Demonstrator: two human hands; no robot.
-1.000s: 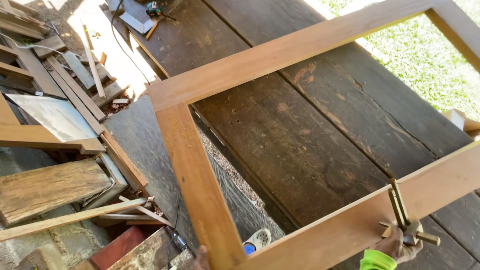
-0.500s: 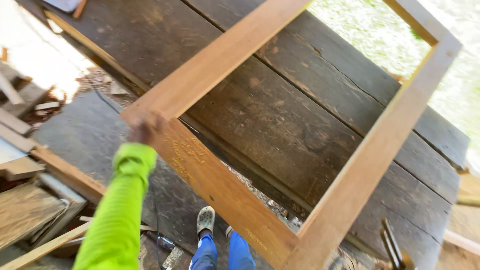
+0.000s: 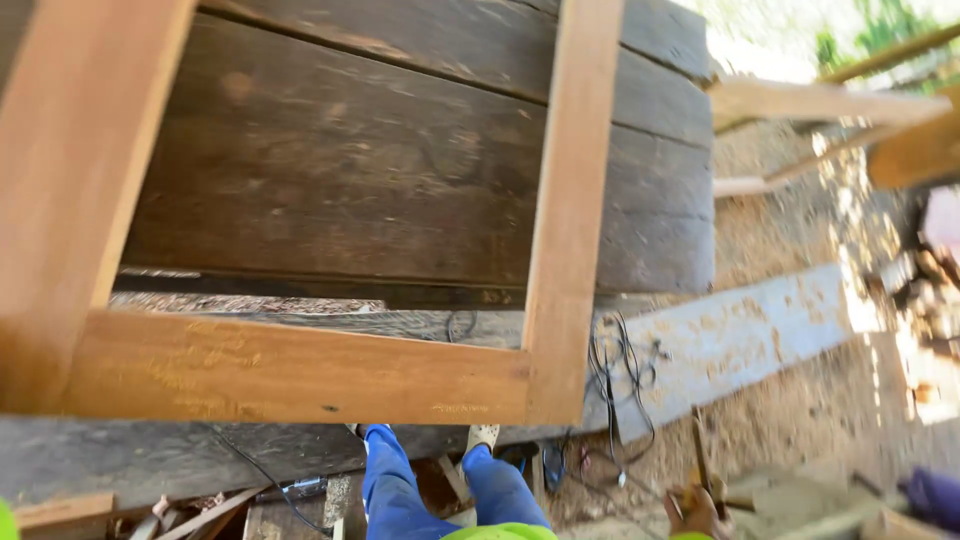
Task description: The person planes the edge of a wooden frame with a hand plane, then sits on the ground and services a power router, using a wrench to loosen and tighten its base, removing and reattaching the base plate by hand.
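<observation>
A light brown rectangular wooden frame (image 3: 300,370) lies over the dark old planks (image 3: 380,170) and fills the left and centre of the view. Its near right corner sits just above my legs in blue trousers (image 3: 395,490). My right hand (image 3: 697,512) is low at the bottom edge, right of the frame and apart from it. It is closed on a thin metal tool (image 3: 701,455) that points upward. My left hand is out of view; only a sliver of bright green sleeve (image 3: 5,520) shows at the bottom left.
A tangle of black cable (image 3: 612,372) lies beside the frame's corner on a grey plank (image 3: 745,340). Sawdust-covered ground (image 3: 810,420) spreads to the right. Pale timber lengths (image 3: 820,100) lie at the upper right, and wood scraps (image 3: 180,515) at the bottom left.
The view has swung right and down along the frame to its near right corner. My left arm, which reached to the frame's corner, has left the view. My right hand still grips the tool.
</observation>
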